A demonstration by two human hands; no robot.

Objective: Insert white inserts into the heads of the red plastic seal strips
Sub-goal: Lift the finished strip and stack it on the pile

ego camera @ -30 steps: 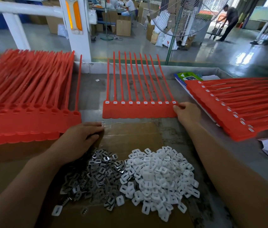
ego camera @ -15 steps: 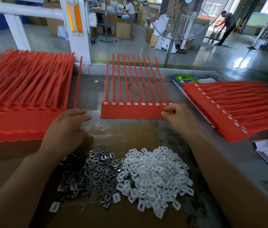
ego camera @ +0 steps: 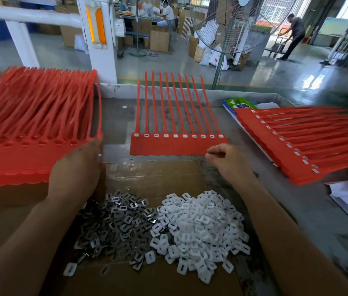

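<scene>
Light: bright daylight from openings at upper right, overexposed there; even across the surface [ego camera: 115,116].
Glare: white patches on the glossy floor [ego camera: 311,82].
Shadows: soft, short, beside the left hand [ego camera: 77,167] on the cardboard [ego camera: 153,176].
Focus: inserts [ego camera: 200,221] and strip row [ego camera: 179,147] sharp; left stack [ego camera: 30,124] and right stack [ego camera: 307,142] smeared.
Distortion: wide-angle bowing of rail [ego camera: 30,14] and pillar [ego camera: 98,50]; forearms stretched at lower corners.

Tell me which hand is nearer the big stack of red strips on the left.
Left. The left hand is at the near right corner of the stack; the right hand is far off to its right, by the middle row of strips.
</scene>
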